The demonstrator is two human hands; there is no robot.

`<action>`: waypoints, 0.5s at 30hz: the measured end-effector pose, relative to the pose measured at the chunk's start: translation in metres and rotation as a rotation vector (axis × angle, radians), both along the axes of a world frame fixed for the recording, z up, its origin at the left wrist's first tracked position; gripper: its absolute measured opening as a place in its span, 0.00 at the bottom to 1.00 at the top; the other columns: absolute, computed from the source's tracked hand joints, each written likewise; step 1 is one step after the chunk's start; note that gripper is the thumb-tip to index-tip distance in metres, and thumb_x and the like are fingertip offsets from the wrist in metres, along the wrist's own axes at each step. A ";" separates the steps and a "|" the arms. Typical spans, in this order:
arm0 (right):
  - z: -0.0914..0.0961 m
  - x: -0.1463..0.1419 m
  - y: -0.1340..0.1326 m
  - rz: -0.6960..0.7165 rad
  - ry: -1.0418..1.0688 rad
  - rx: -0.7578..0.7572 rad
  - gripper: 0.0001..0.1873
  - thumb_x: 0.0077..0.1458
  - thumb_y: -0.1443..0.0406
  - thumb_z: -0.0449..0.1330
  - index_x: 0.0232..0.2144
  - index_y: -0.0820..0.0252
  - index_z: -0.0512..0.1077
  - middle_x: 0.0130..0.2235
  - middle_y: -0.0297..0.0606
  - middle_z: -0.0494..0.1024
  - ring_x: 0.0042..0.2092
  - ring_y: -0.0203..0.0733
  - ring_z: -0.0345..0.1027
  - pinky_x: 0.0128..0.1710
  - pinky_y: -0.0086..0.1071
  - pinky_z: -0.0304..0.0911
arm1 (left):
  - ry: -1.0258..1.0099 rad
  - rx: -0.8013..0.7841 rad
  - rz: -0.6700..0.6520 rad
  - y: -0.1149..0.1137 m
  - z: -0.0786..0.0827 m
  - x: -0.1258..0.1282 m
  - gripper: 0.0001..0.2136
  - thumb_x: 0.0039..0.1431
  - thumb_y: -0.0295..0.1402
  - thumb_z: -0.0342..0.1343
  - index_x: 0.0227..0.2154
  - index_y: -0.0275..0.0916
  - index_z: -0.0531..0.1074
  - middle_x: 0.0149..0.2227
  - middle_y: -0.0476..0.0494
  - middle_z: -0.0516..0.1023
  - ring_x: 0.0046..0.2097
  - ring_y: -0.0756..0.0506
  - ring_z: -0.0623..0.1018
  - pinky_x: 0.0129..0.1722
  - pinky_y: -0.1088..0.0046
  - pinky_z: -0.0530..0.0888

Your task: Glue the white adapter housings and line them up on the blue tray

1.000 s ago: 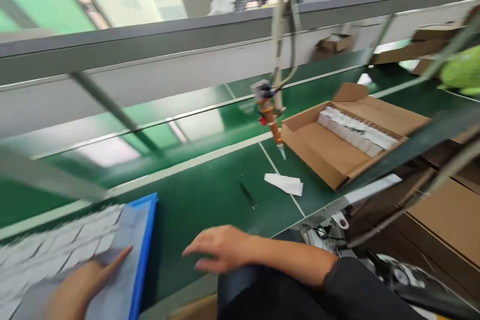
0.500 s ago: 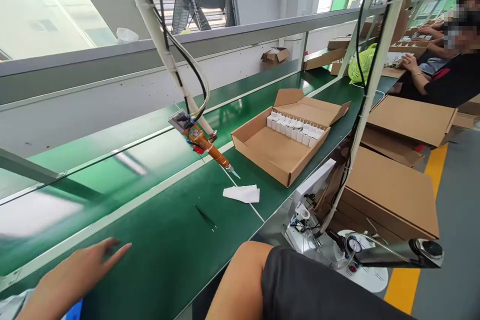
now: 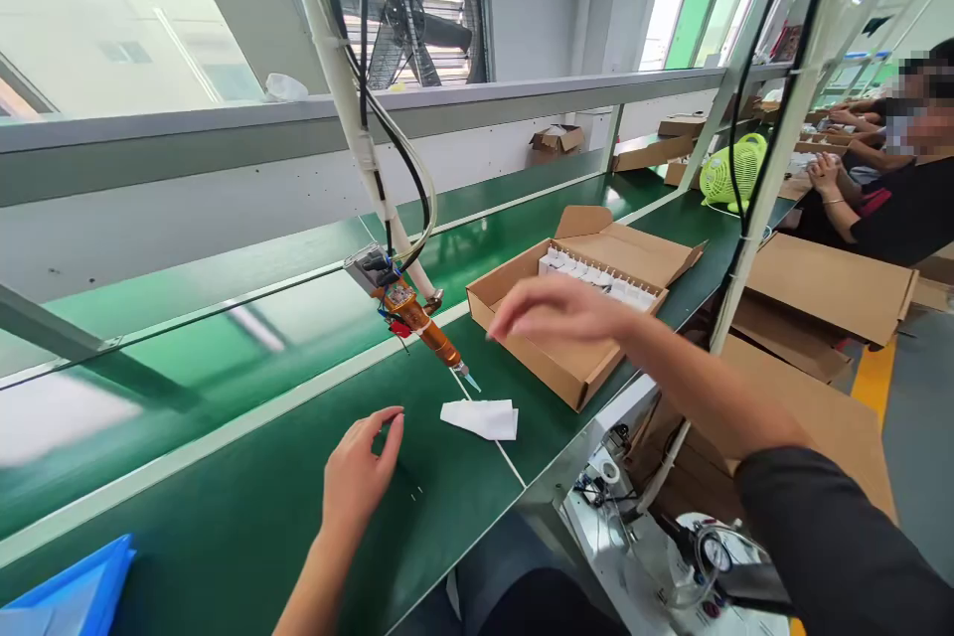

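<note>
My left hand (image 3: 362, 472) hovers over the green bench, its fingers loosely curved and nothing visible in them. Thumb and fingertips come close together in view, with a gap behind them. Beside it show the two thin tips of tweezers (image 3: 416, 492); their dark body is hard to make out. Blurred by motion, my right hand (image 3: 556, 308) reaches leftward in front of the open cardboard box (image 3: 537, 363), fingers stretched and apparently bare. Small white parts (image 3: 570, 263) stand in rows inside the box, partly hidden by that hand. Between the hands lies folded white paper (image 3: 481, 419).
An orange dispenser (image 3: 428, 328) with a needle tip hangs from a white post above the paper. A blue tray (image 3: 71, 586) sits at lower left. A green fan (image 3: 734, 171), stacked cartons (image 3: 827, 288) and co-workers (image 3: 879, 169) are at right.
My left hand has moved right from the lower left, near the tweezers, and its fingers curved in. My right hand has come into view over the box. The view has shifted slightly.
</note>
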State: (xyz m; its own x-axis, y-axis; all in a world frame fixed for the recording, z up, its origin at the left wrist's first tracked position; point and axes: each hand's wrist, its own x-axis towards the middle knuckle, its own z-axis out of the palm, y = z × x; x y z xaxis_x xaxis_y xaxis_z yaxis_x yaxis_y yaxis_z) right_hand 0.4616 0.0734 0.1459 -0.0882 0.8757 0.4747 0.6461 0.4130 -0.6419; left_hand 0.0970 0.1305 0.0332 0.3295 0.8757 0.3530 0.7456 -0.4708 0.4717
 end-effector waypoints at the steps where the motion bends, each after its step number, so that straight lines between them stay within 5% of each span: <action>1: 0.005 0.021 0.012 -0.086 -0.099 -0.101 0.19 0.69 0.54 0.52 0.54 0.58 0.71 0.53 0.41 0.76 0.52 0.42 0.73 0.51 0.40 0.72 | -0.040 0.088 -0.011 -0.001 -0.009 0.003 0.18 0.63 0.48 0.48 0.37 0.44 0.80 0.38 0.43 0.84 0.39 0.40 0.82 0.38 0.66 0.78; 4: 0.009 0.081 0.052 -0.392 -0.358 -0.366 0.23 0.70 0.55 0.47 0.59 0.60 0.68 0.56 0.47 0.75 0.56 0.47 0.71 0.55 0.41 0.69 | -0.124 0.273 -0.051 0.002 -0.034 0.006 0.14 0.65 0.42 0.49 0.36 0.43 0.79 0.37 0.41 0.84 0.43 0.39 0.82 0.45 0.61 0.79; 7: -0.007 0.115 0.090 -0.480 -0.472 -0.466 0.23 0.67 0.58 0.55 0.60 0.64 0.67 0.59 0.52 0.72 0.59 0.53 0.69 0.58 0.48 0.66 | -0.141 0.302 -0.080 0.007 -0.051 0.002 0.12 0.66 0.38 0.50 0.37 0.44 0.79 0.36 0.42 0.84 0.42 0.40 0.81 0.46 0.61 0.79; 15: -0.062 0.132 0.158 -0.599 -0.746 -0.640 0.21 0.64 0.57 0.60 0.55 0.60 0.69 0.57 0.45 0.72 0.55 0.48 0.70 0.54 0.49 0.70 | -0.147 0.221 -0.125 0.003 -0.061 -0.004 0.09 0.67 0.36 0.51 0.39 0.44 0.77 0.35 0.45 0.83 0.37 0.43 0.81 0.34 0.69 0.79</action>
